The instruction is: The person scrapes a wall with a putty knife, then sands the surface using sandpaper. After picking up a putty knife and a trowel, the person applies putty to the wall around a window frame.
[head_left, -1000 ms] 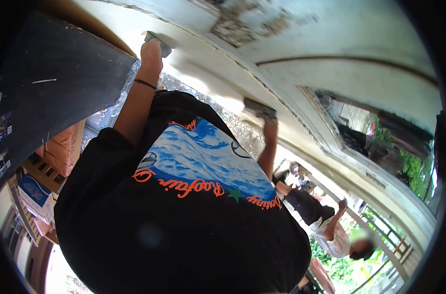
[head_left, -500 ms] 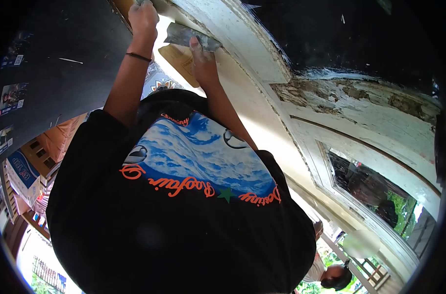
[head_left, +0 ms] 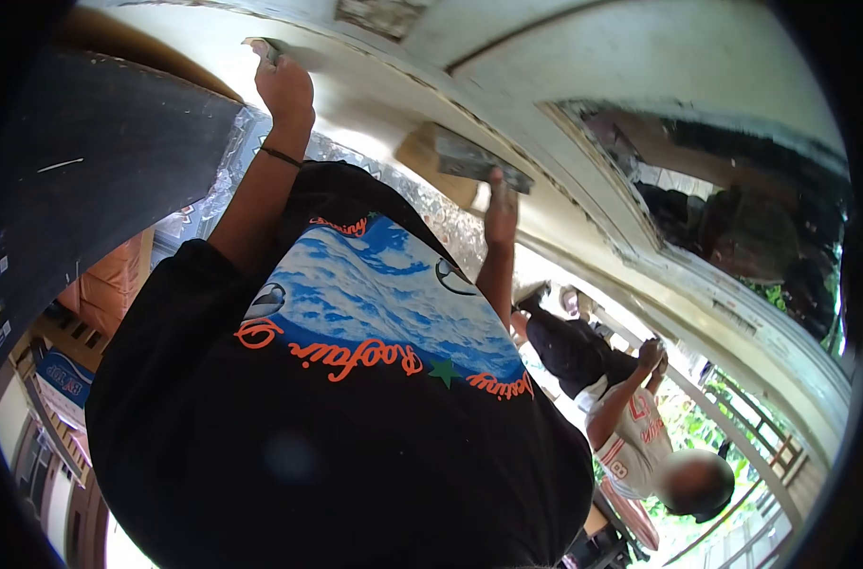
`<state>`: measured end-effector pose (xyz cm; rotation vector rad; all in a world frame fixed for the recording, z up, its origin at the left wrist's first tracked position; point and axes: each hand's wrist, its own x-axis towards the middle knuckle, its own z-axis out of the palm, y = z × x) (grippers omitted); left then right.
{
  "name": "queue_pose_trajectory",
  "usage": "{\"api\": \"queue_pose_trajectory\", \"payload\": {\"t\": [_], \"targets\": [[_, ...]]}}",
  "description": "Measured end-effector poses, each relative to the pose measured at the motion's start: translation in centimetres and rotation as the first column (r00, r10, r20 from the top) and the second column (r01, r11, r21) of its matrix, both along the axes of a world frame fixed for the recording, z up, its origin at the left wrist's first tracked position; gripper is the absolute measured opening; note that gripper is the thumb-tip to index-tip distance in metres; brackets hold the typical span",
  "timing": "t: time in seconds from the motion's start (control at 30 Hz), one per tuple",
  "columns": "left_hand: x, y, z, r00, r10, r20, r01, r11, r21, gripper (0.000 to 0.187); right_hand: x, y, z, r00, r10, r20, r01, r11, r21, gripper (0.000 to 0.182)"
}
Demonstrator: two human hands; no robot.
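Note:
My left hand point(head_left: 285, 90), with a dark band on its wrist, is closed around a small scraper point(head_left: 263, 45). The scraper is close to the cream wall point(head_left: 356, 90), which carries a shadow beside it. In my right hand point(head_left: 501, 213) is a wide putty blade point(head_left: 479, 159), grey and smeared, with one finger lying along its face. Behind that blade a tan, cardboard-like piece point(head_left: 420, 156) shows in part. My black shirt, printed with blue clouds and orange lettering, fills the middle of the view.
A large black panel point(head_left: 100, 152) stands at the left, with a reddish-brown package point(head_left: 109, 284) and a blue-and-white box point(head_left: 64, 379) beyond it. A white-framed window point(head_left: 735, 209) is at upper right. Another person point(head_left: 650, 427) is at lower right, hands raised together.
My view has swung, so both hands appear lower and the right one farther right with its blade. The left scraper has come into clearer view. More of the other person shows.

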<state>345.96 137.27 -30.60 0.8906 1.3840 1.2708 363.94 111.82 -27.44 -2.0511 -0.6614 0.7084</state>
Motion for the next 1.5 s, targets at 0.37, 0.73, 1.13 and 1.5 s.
{"api": "queue_pose_trajectory", "payload": {"t": [0.37, 0.73, 1.13, 1.5], "targets": [[0.8, -0.8, 1.4, 0.995, -0.032, 0.100, 0.035, 0.999, -0.035, 0.026, 6.7, -10.8, 0.1, 0.911, -0.327, -0.251, 0.375, 0.910, 0.177, 0.038], [-1.7, 1.4, 5.6, 0.938, 0.013, 0.347, -0.010, 1.000, -0.011, 0.023, 0.1, 4.2, 1.1, 0.971, 0.103, -0.215, -0.093, 0.994, 0.058, 0.049], [-4.1, 7.2, 6.1, 0.947, 0.027, 0.320, -0.107, 0.966, 0.234, 0.012, -8.7, 20.8, 2.8, 0.866, 0.482, -0.134, -0.427, 0.852, 0.302, 0.067], [-0.8, 2.1, 4.9, 0.993, -0.049, 0.111, 0.045, 0.998, 0.033, 0.019, -2.9, 10.8, 2.1, 0.944, 0.293, -0.151, -0.288, 0.956, 0.057, 0.060]]}}
